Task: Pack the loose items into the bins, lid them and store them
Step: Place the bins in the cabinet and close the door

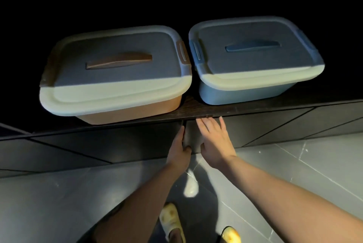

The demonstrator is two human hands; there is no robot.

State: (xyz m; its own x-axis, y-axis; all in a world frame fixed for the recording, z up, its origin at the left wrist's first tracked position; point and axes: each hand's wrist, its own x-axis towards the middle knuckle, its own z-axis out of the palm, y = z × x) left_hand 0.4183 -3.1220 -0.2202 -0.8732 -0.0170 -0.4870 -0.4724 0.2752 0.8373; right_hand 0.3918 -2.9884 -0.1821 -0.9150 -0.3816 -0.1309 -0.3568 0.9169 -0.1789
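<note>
On the dark wood-grain shelf (198, 108), inside a cabinet whose depths are black, two lidded bins stand side by side. At the left is the orange bin (121, 114), its pale lid (115, 77) seated on the rim, with a brown recessed handle (118, 60) across the middle and a brown latch (182, 52) on its right edge. At the right is the blue bin (241, 93), set a little further back, under its own pale lid (253, 56) with a blue handle (252, 46) and blue latches (197, 51) at both ends. The two bins sit very close, their facing latches nearly touching; whether they actually touch cannot be told. The near part of each lid is lit, and the rest lies in shadow.

Below the shelf edge, both hands are at the cabinet doors (137, 142), where two dark panels meet at a narrow vertical gap. The left hand (179, 144) grips the edge of the left panel, fingers curled round it and thumb on the front. The right hand (213, 138) is flat and released, fingers spread, palm against the front of the right panel with fingertips reaching to the shelf edge. It grasps nothing.

Nearer the camera, the bare forearms stretch over a grey tiled floor (294, 164), with two yellow slippers (171, 221) at the bottom of the view.
</note>
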